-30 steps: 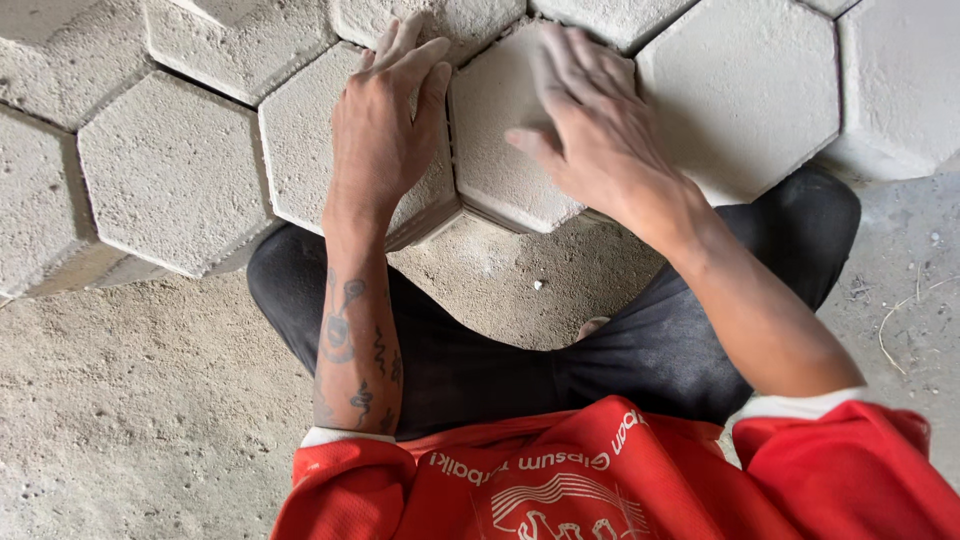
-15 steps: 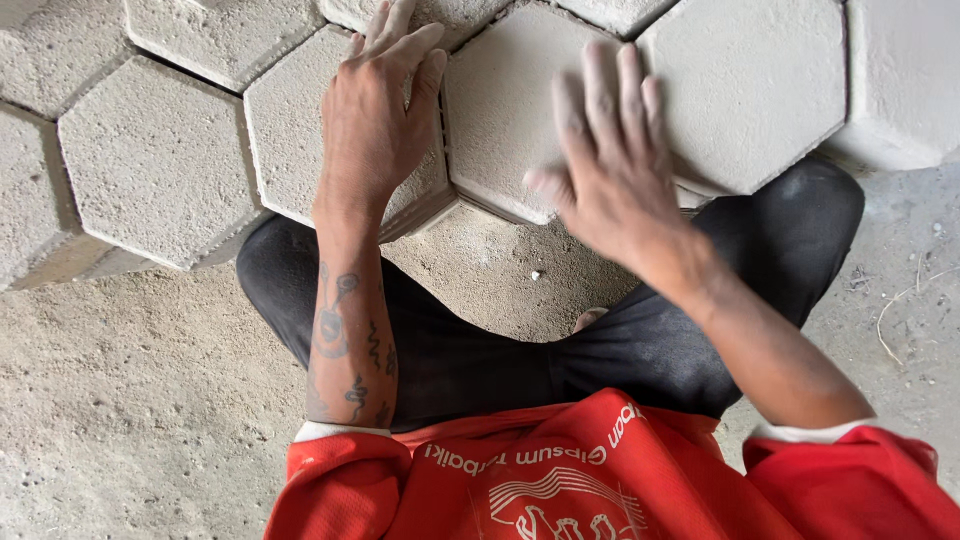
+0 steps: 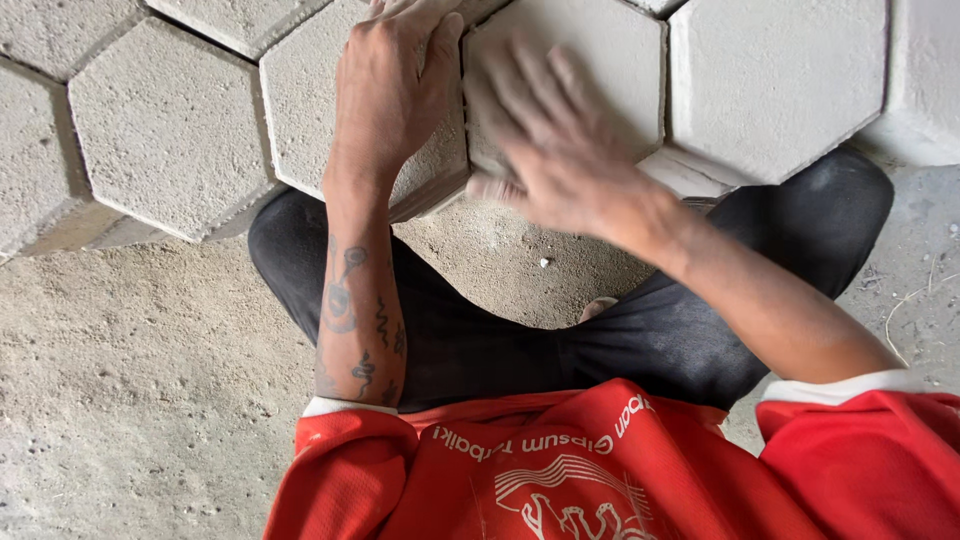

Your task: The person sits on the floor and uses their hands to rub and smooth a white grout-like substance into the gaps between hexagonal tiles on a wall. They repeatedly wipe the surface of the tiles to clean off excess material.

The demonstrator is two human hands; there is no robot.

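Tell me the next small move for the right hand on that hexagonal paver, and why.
Probably press the paver flat and snug it leftward: the right hand lies across its near edge, the left hand steadies the neighbouring paver, and a dark seam shows between them.

Two grey hexagonal pavers lie flat, side by side, in a row of like blocks on sandy ground. The left paver [image 3: 330, 120] has a rough, grainy top. The right paver [image 3: 610, 60] looks smoother, its near corner overhanging bare sand.
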